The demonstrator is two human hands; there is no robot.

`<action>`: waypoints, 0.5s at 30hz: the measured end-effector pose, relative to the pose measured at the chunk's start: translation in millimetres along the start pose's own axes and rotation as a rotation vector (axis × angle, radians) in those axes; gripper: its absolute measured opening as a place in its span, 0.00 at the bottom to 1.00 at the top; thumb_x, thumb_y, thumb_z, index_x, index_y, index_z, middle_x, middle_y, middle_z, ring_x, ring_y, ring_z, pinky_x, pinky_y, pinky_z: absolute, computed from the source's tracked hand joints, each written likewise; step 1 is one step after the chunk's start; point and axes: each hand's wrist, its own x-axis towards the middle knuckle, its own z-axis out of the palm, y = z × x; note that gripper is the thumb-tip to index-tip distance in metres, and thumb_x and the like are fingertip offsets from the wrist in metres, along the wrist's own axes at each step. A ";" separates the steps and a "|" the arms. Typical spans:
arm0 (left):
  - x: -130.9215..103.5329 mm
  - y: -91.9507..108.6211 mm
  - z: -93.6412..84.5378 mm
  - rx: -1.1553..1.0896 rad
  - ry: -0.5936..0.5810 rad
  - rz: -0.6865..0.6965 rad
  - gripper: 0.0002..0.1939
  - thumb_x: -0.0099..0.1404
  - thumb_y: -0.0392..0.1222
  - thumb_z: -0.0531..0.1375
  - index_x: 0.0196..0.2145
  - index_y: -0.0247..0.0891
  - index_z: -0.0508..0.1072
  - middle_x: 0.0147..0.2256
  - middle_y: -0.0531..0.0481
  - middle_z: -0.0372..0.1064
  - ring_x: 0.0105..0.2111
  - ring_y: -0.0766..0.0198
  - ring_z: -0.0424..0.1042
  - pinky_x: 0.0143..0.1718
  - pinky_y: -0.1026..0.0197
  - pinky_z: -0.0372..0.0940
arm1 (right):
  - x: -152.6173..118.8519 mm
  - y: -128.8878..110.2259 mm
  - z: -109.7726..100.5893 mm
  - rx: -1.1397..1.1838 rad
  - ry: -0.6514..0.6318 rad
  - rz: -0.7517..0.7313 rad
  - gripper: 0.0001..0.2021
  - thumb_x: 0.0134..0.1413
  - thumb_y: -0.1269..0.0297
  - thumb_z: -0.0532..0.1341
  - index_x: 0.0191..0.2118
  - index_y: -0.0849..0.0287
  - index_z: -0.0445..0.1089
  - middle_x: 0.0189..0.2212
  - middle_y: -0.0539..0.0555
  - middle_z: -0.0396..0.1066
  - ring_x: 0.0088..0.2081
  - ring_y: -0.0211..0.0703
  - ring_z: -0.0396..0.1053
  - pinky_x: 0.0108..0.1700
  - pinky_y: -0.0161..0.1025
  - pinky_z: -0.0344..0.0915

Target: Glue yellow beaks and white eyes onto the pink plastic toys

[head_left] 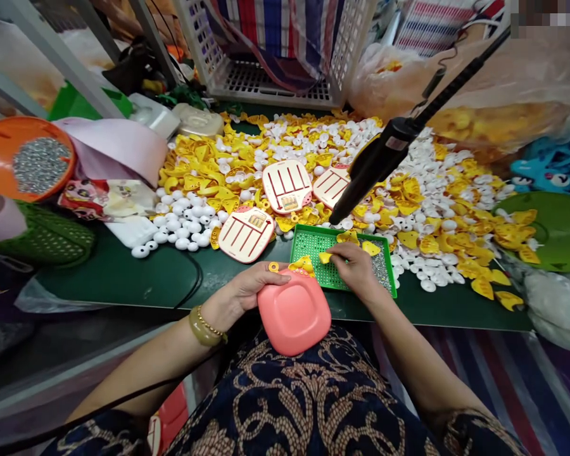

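My left hand grips the upper left edge of a rounded pink plastic shell, its thumb on top. A yellow plastic piece and a small yellow ring show at the shell's upper edge. Over the green perforated tray, my right hand pinches a small yellow plastic piece between thumb and fingers. Inside the tray lie small metal screws and another yellow piece.
Cream panels with dark red slots lie among heaped yellow and white plastic parts. A black electric screwdriver hangs above the tray. At left stands an orange bowl of screws; a white crate is behind.
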 end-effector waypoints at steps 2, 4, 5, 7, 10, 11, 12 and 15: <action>-2.3 -2.4 -3.8 -0.003 0.006 -0.004 0.20 0.47 0.33 0.71 0.39 0.26 0.76 0.34 0.41 0.76 0.29 0.64 0.74 0.33 0.65 0.67 | 1.0 3.8 15.4 -0.059 -0.135 -0.111 0.14 0.52 0.72 0.55 0.37 0.55 0.78 0.39 0.56 0.77 0.41 0.45 0.75 0.44 0.46 0.73; -4.7 -5.0 -8.5 -0.017 0.010 -0.002 0.20 0.47 0.33 0.71 0.40 0.26 0.76 0.35 0.41 0.75 0.30 0.64 0.74 0.34 0.64 0.67 | -0.2 12.7 13.0 -0.108 -0.240 -0.159 0.19 0.52 0.75 0.52 0.43 0.54 0.77 0.46 0.57 0.75 0.46 0.46 0.74 0.47 0.48 0.72; -5.8 -6.2 -10.8 -0.027 0.014 0.001 0.20 0.47 0.32 0.71 0.40 0.26 0.76 0.35 0.41 0.75 0.30 0.64 0.74 0.35 0.64 0.67 | -1.7 16.7 7.0 -0.132 -0.264 -0.169 0.21 0.52 0.76 0.52 0.45 0.54 0.76 0.49 0.58 0.74 0.49 0.47 0.73 0.50 0.50 0.71; -7.5 -7.7 -14.6 -0.043 0.028 0.004 0.19 0.47 0.32 0.71 0.39 0.26 0.76 0.35 0.42 0.75 0.30 0.63 0.74 0.35 0.64 0.67 | -5.2 20.4 -7.3 -0.177 -0.218 -0.165 0.20 0.54 0.75 0.52 0.48 0.55 0.75 0.50 0.58 0.73 0.51 0.49 0.71 0.52 0.53 0.70; -8.0 -8.2 -16.8 -0.042 0.050 0.012 0.18 0.47 0.31 0.71 0.38 0.27 0.76 0.34 0.42 0.75 0.30 0.64 0.74 0.34 0.64 0.67 | -9.6 13.3 -15.9 -0.241 -0.075 -0.111 0.14 0.57 0.65 0.58 0.47 0.58 0.75 0.44 0.61 0.76 0.46 0.52 0.74 0.49 0.54 0.71; -7.7 -8.2 -16.7 -0.037 0.053 0.014 0.18 0.47 0.31 0.71 0.38 0.27 0.76 0.34 0.42 0.75 0.30 0.64 0.74 0.34 0.64 0.67 | -10.5 9.1 -13.1 -0.273 -0.070 -0.092 0.14 0.57 0.61 0.60 0.46 0.58 0.76 0.42 0.62 0.76 0.44 0.53 0.74 0.47 0.54 0.71; -7.3 -8.3 -16.1 -0.030 0.055 0.016 0.19 0.47 0.31 0.71 0.38 0.26 0.76 0.34 0.42 0.75 0.29 0.64 0.74 0.34 0.64 0.66 | -10.9 5.0 -8.3 -0.312 -0.095 -0.077 0.15 0.56 0.58 0.61 0.45 0.59 0.76 0.40 0.63 0.76 0.42 0.55 0.74 0.46 0.55 0.71; -6.7 -9.7 -13.5 -0.015 0.061 0.023 0.18 0.46 0.32 0.72 0.37 0.26 0.76 0.32 0.43 0.75 0.28 0.65 0.73 0.33 0.64 0.66 | -10.5 -2.3 8.9 -0.420 -0.197 -0.026 0.15 0.55 0.58 0.62 0.44 0.61 0.76 0.38 0.64 0.75 0.41 0.57 0.73 0.45 0.57 0.70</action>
